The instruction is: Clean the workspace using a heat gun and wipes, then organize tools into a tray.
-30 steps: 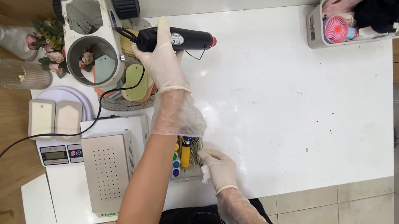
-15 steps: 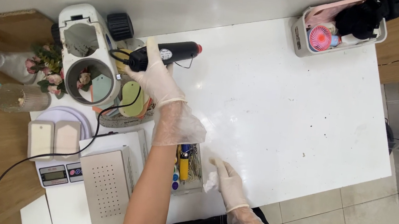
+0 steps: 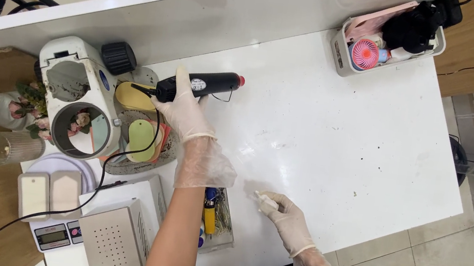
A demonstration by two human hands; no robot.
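Observation:
My left hand [image 3: 184, 109], in a thin clear glove, grips a black heat gun [image 3: 202, 84] with a red tip, held low over the white table [image 3: 340, 134]; its black cord runs back to the left. My right hand [image 3: 284, 213], also gloved, rests on the table near the front edge and pinches a small crumpled white wipe [image 3: 266, 203].
A white machine with round openings [image 3: 76, 106] stands at the left beside a tray of coloured oval pieces [image 3: 141, 139]. A clear box of small tools [image 3: 214, 215], a metal box [image 3: 113, 239] and a scale [image 3: 53, 234] sit near the front. A grey basket with a pink fan [image 3: 370, 50] stands at the back right.
My right hand has slid right and forward along the table with the wipe. The left hand keeps its hold on the heat gun; the view has shifted.

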